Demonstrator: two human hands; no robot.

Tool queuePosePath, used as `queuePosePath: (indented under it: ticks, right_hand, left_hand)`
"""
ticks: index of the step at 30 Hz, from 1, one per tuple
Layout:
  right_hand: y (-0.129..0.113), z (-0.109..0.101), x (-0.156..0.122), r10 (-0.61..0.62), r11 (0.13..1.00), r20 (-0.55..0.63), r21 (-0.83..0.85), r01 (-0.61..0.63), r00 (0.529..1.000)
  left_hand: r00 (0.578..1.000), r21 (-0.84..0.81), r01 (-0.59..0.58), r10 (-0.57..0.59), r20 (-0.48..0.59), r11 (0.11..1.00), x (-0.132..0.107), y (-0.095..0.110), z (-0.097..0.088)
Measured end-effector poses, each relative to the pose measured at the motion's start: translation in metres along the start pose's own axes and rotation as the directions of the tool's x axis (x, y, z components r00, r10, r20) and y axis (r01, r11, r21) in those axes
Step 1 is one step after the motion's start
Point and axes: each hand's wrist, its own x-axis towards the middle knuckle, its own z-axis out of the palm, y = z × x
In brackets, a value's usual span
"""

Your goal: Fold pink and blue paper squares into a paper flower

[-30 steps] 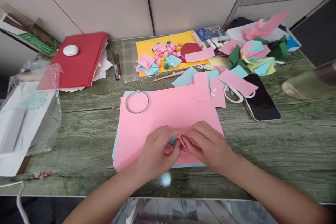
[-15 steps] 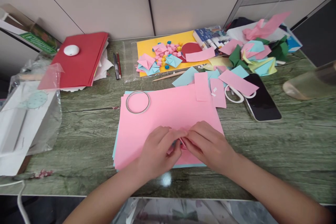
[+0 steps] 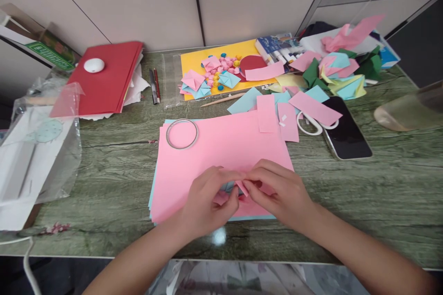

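Observation:
Between my fingertips is a small folded piece of pink paper [image 3: 242, 187], partly hidden by the hands. My left hand [image 3: 212, 198] pinches its left side between thumb and index finger. From the right, my right hand [image 3: 278, 189] grips it with thumb and fingers pressed together. Both hands are over a stack of pink paper sheets [image 3: 214, 147], with light-blue sheets showing at its edges. A bit of blue shows under my left fingers; I cannot make out what it is. A silver bangle [image 3: 182, 134] lies on the stack's far left corner.
White-handled scissors [image 3: 309, 124] and a phone [image 3: 349, 133] lie to the right, beside cut pink strips [image 3: 266, 114]. Behind are a yellow sheet [image 3: 188, 62] with folded paper pieces, markers [image 3: 282, 57] and a wooden stick [image 3: 221, 100]. A red folder [image 3: 107, 83] is at left, a cup [image 3: 398, 113] far right.
The fingers have shifted slightly around the folded pink paper, and more of it shows between them. The gap under my left index finger is wider. Other things stay where they were.

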Motion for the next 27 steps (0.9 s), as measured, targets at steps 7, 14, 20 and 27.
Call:
queuePosePath:
  ticks: [7, 14, 20, 27]
  right_hand:
    - [-0.0054, -0.0054, 0.0012, 0.147, 0.982, 0.06, 0.11, -0.153, 0.987]
    - [-0.0055, -0.005, 0.0022, 0.166, 0.976, 0.079, 0.128, -0.175, 0.983]
    - [-0.005, -0.0025, 0.0019, 0.142, 0.987, 0.034, 0.067, -0.144, 0.989]
    - [-0.0041, 0.0001, 0.0005, 0.165, 0.985, -0.036, 0.052, -0.163, 0.986]
  left_hand:
    - [1.0, -0.037, 0.0, -0.001, -0.02, 0.999, 0.0008, 0.0012, -0.0014]
    - [0.989, 0.08, -0.125, 0.13, -0.067, 0.989, 0.003, -0.0008, -0.0005]
    - [0.982, 0.109, -0.166, 0.174, -0.072, 0.98, 0.0048, -0.0008, 0.0014]
    - [0.993, 0.066, -0.11, 0.113, -0.04, 0.992, 0.0027, 0.0002, 0.0015]
